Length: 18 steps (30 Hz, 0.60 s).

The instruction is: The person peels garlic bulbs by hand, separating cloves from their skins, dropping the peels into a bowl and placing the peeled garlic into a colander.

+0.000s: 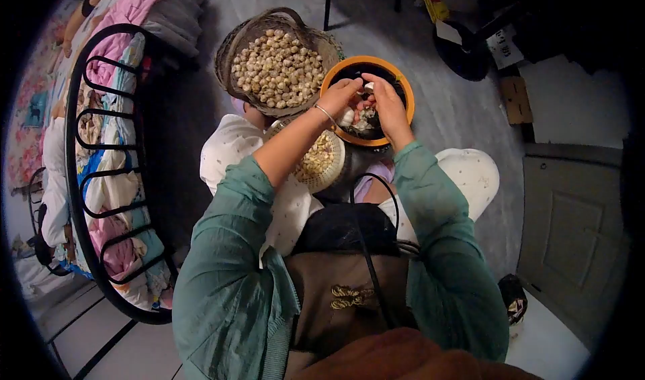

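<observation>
Head view, and both hands meet at one o'clock, over a round black tub with a bright orange rim. The left hand comes in from seven o'clock, sleeve pushed up, a slim metal bangle at the wrist; the right hand slants in from five, its thumb and fingers curving inward. Fingers bent, gap narrow: a small white garlic piece shows between the fingertips, though which hand grips it I can't tell! Beneath, pale garlic and papery scraps lie in the tub. Eleven o'clock, a brown woven basket heaped with whole garlic bulbs; just below the tub, towards seven, a cream perforated plastic colander of cloves. At two o'clock, a white printed carton, its lettering too small to read.
</observation>
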Motion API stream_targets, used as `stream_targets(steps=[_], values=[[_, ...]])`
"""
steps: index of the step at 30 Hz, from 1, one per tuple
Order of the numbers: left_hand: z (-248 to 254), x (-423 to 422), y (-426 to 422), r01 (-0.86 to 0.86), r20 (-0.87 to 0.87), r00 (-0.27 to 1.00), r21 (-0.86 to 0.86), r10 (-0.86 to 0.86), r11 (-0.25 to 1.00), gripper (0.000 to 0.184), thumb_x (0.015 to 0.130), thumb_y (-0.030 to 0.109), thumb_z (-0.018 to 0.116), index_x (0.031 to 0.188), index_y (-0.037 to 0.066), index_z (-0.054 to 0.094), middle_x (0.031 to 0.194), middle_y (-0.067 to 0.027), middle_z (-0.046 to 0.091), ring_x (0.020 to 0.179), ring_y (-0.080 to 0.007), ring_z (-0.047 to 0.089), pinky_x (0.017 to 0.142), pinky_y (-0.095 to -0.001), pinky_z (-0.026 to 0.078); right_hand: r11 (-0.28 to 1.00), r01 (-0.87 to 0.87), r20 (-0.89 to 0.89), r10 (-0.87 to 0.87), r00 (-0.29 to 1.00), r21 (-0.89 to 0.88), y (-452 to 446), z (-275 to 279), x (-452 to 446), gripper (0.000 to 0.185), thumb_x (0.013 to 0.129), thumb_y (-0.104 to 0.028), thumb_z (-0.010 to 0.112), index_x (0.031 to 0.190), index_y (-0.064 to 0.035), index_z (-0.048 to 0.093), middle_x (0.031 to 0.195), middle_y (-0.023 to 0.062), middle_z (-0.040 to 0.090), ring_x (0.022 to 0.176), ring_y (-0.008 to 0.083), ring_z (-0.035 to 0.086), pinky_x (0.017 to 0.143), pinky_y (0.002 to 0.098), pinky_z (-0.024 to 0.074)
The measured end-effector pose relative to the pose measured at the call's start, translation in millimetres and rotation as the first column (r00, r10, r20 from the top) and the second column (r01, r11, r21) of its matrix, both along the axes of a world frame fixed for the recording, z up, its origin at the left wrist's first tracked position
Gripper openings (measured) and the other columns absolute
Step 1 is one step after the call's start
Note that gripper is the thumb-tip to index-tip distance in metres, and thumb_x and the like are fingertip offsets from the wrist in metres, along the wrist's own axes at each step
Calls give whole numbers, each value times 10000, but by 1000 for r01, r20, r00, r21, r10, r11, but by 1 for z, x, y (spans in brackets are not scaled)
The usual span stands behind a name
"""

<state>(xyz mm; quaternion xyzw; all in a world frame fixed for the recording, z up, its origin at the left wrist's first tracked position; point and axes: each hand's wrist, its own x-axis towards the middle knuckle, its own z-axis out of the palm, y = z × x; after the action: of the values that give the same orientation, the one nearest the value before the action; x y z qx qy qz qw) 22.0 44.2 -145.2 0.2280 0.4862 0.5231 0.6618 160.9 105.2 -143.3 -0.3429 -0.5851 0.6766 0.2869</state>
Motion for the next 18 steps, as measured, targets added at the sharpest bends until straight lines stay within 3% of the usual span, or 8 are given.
stream_targets(steps=[5,7,8,11,16,18], values=[[9,1,-8,-19,-115,993,154,37,988,343,872,341,585,1031,62,462,717,-49,542,492,-137,531,422,-266,450,986,-19,95,3,995,169,0,13,2,326,970,-208,391,1240,-79,520,1138,57,499,1001,142,499,878,253,400],[12,0,-10,33,-304,952,209,33,977,331,867,251,599,1036,16,440,736,-68,570,499,-133,546,437,-267,458,967,-52,145,15,989,250,-2,21,2,330,960,-179,400,1257,-79,505,1162,77,484,1046,168,492,906,265,387],[10,0,-10,33,-304,952,210,33,977,331,867,251,599,1036,16,440,736,-68,570,499,-133,546,437,-267,458,941,-88,197,23,980,328,-4,23,3,340,950,-150,409,1273,-80,489,1186,96,469,1091,194,485,934,278,374],[8,-1,-9,3,-303,950,242,72,970,340,852,233,620,1040,11,445,756,-63,586,504,-123,550,443,-256,453,912,-113,189,40,981,395,-7,25,5,359,923,-91,430,1278,-84,483,1167,114,475,1091,205,481,931,282,374],[9,-1,-8,53,-460,883,299,95,953,256,877,192,550,1020,7,445,743,-72,577,509,-124,561,444,-258,452,802,-142,211,21,977,579,-7,23,5,368,899,-43,451,1265,-53,482,1104,126,477,1038,228,488,893,292,389],[15,1,-10,56,-447,891,294,85,954,229,881,176,530,1007,6,443,742,-74,576,518,-125,567,450,-258,456,768,-149,214,16,977,624,-10,21,3,368,893,-30,450,1259,-42,482,1080,130,475,1011,239,491,879,299,393]])
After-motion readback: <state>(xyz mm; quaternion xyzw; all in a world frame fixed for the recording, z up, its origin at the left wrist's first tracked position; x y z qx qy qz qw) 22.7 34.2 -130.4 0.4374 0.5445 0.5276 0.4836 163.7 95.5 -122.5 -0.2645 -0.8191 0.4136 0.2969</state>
